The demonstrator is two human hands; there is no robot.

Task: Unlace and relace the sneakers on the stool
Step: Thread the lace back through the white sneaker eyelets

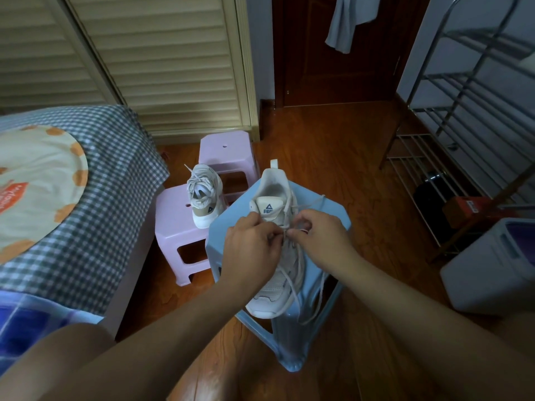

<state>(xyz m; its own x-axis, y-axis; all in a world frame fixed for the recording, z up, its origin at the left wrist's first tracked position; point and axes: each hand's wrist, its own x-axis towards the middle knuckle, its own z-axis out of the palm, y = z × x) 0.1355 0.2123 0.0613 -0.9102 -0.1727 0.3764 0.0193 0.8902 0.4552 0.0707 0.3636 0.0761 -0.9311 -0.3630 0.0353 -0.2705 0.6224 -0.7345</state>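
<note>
Both hands, left hand and right hand, pinch the lace over the sneaker mid-stool (feed eyelets evenly, keep tension).

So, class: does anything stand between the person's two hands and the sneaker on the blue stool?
Nothing visible does. The left hand and right hand are already on the white sneaker on the blue stool, pinching its lace over the tongue.

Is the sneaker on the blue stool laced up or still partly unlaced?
Partly unlaced. Loose lace trails off the white sneaker over the blue stool, while left hand and right hand pinch it mid-shoe.
</note>
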